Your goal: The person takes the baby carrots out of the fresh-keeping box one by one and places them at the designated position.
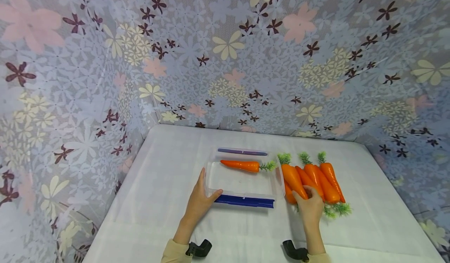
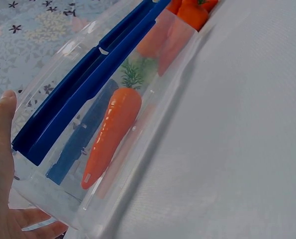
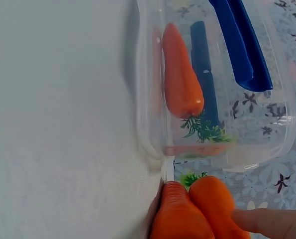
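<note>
A clear plastic container with blue latches stands open on the table. An orange toy carrot with green leaves lies inside, toward its far wall. My left hand holds the container's left end, thumb at the near corner and fingers along the side. To the right of the container, my right hand pinches the narrow lower end of another carrot, which lies in a group. In the right wrist view one finger touches that carrot's side. The rest of the right hand is outside that view.
Several more carrots lie side by side right of the container, some leaves pointing away and some toward me. The near blue latch hangs outward. A white cloth covers the table; flowered fabric rises behind it.
</note>
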A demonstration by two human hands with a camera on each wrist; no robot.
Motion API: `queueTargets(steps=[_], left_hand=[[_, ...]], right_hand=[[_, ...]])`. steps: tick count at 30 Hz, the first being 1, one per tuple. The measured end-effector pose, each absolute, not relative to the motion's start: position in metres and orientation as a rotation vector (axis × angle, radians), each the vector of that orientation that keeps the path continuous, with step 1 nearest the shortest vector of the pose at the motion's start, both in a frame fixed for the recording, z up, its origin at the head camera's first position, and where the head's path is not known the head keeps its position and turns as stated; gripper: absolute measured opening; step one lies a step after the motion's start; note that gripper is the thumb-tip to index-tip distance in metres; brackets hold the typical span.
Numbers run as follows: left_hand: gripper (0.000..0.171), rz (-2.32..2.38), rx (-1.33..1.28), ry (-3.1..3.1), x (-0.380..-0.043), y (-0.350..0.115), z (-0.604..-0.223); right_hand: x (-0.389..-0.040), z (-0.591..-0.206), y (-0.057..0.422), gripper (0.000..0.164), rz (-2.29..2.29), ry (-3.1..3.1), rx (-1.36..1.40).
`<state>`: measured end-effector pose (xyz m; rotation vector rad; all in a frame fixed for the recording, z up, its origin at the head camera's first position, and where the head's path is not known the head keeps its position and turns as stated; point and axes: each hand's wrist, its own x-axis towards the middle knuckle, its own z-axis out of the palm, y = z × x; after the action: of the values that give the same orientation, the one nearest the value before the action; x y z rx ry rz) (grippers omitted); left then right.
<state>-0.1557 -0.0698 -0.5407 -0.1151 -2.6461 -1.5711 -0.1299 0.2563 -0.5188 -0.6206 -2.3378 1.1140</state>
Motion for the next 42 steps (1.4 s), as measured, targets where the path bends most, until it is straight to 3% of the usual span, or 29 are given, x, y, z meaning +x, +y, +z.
queueTargets(steps=[18, 42], left_hand=[[0.099, -1.552, -0.134, -2.652, -0.157, -0.073, -0.542], [0.098, -1.551, -0.124, -2.665, -0.157, -0.072, -0.542]], right_hand=[[-0.133, -0.507, 0.254, 0.03, 1.149, -2.267, -0.57], [-0.19, -0.466, 0.202, 0.027, 1.324, -2.357, -0.202]])
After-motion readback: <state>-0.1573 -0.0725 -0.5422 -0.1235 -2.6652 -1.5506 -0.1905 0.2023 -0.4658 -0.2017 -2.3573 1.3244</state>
